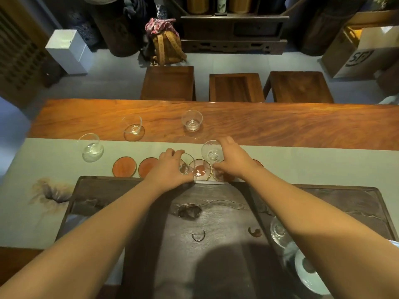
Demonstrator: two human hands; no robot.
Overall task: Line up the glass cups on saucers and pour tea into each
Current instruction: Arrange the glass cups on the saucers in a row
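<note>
A small glass cup [186, 166] is pinched in the grip of the left hand [170, 167], fingers curled over its rim, and is held tilted just above the saucer row. A second cup [212, 152] is held in the grip of the right hand [232, 160], with the fingers curved round its far side and the thumb low near its base; it is lifted clear of the saucers.

Five clear, empty cups are counted across the counter: the two in hand, one [91, 147] on the runner at far left, one [132, 127] standing on a glass saucer [133, 134] on the bare wood, and one [192, 120] alone farther back. Two round reddish saucers with pale rims [124, 167] [148, 166] lie side by side on the runner left of the hands. A gold-rimmed saucer [199, 169] is seen between the hands, another [220, 174] is partly covered by the right hand, and the edge of one more [258, 162] shows beyond the right wrist.

The runner [302, 167] is pale green and lies along a long wooden counter [280, 126]. A dark tea tray [205, 223] sits nearest the person, with a glass vessel [278, 233] and a pale blue dish [306, 275] at its right, both partly hidden by the right forearm.

Three wooden stools [169, 83] [236, 87] [299, 86] stand behind the counter on a grey floor, with a backpack [166, 44], a dark cabinet [234, 33], a white block [69, 50] and a cardboard box [358, 55] beyond.
</note>
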